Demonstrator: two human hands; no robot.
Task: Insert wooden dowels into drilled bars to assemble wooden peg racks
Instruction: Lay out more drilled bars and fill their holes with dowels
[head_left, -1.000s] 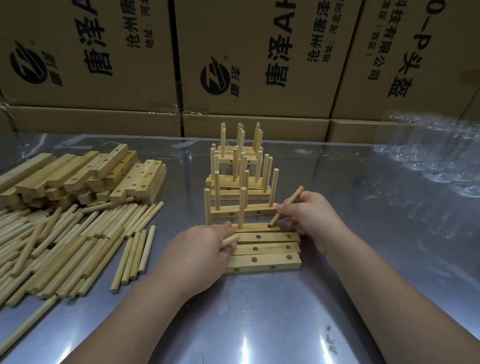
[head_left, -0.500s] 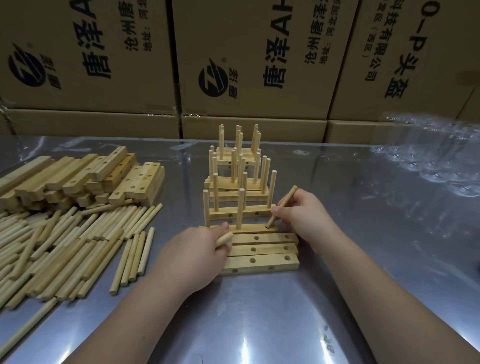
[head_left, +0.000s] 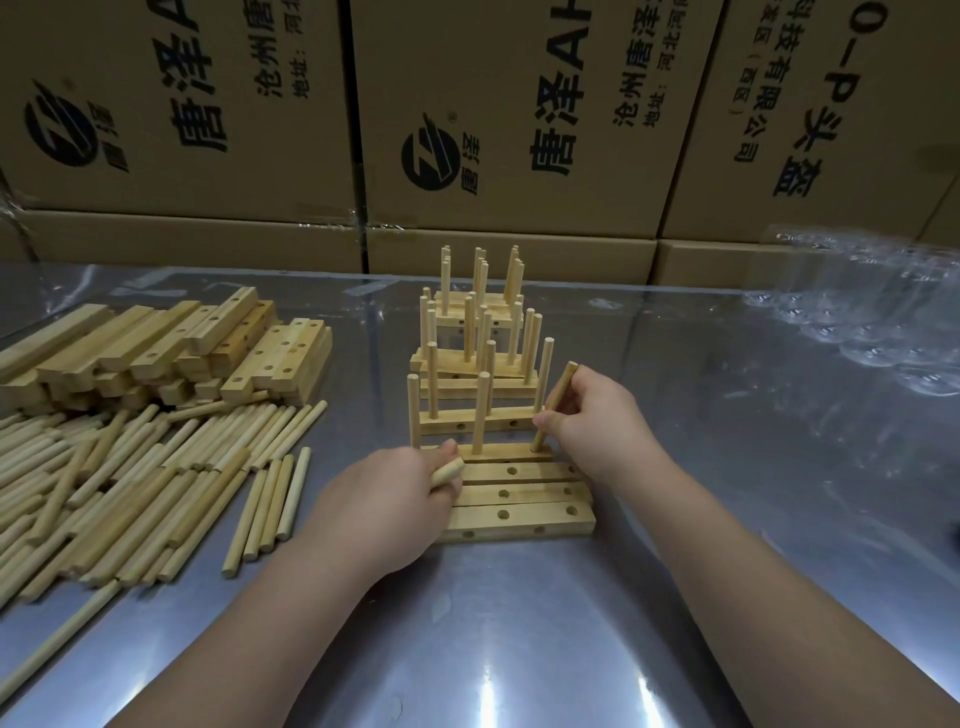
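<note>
Several drilled wooden bars (head_left: 519, 512) lie side by side at the table's middle. My right hand (head_left: 597, 421) pinches a dowel (head_left: 555, 405), tilted, with its lower end in the right hole of the farthest bar (head_left: 504, 451). That bar holds two upright dowels, one at its left end and one in the middle (head_left: 480, 413). My left hand (head_left: 384, 499) grips another dowel (head_left: 448, 472) at the bars' left end, only its tip showing. Finished peg racks (head_left: 478, 332) stand stacked behind.
A heap of loose dowels (head_left: 130, 478) covers the table's left side, with a stack of drilled bars (head_left: 171, 353) behind it. Clear plastic packaging (head_left: 857, 312) lies at the far right. Cardboard boxes (head_left: 498, 114) wall the back of the metal table (head_left: 519, 649).
My right hand has turned its dowel more upright and brought its lower end into the bar's right hole. The left hand has stayed in place with its dowel.
</note>
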